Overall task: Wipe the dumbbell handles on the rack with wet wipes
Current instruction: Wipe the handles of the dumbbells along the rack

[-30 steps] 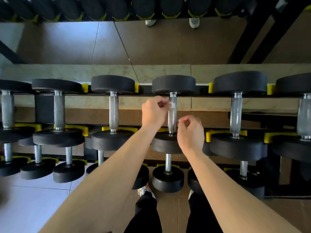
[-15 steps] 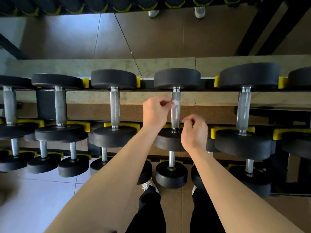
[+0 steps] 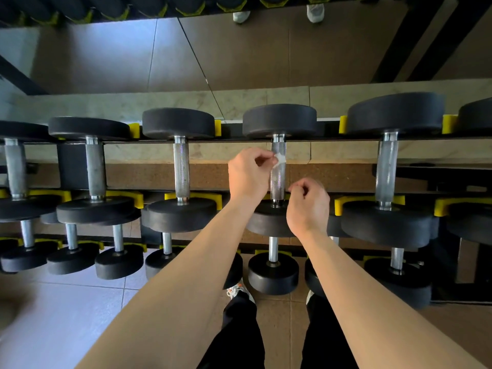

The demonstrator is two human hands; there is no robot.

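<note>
- Toward the right end of the black steel dumbbell rack (image 3: 231,134), on its top tier, sits the dumbbell you're working: a knurled silver steel handle (image 3: 278,179) between two black round rubber heads (image 3: 279,121).
- The handle's long axis runs straight away from you, from near head to far head. Both your hands sit along it.
- Your left hand (image 3: 249,174) is left of the handle at its far part. Thumb and forefinger pinch a small crumpled white wet wipe (image 3: 280,157), which touches the handle's left face.
- Your right hand (image 3: 308,206) is just right of the handle at its near end. Fingers are curled, with thumb and forefinger tips close together by the metal. I can't tell whether they pinch anything or touch the bar.
- The left hand has the wipe, so I'd judge the stroke is its job: run along the axis toward you, with the wipe wrapped round the bar.
- Most of the knurled length lies between the wipe and your right hand.
- Holders: yellow plastic cradles (image 3: 343,125) on the rack rails each carry a dumbbell head, and the ones in view are filled.
- The lower tier under your forearms carries smaller black dumbbells (image 3: 273,272), with neither hand on them.
- Risk, a guess: the wipe is small and may snag or slip on the knurling.
</note>
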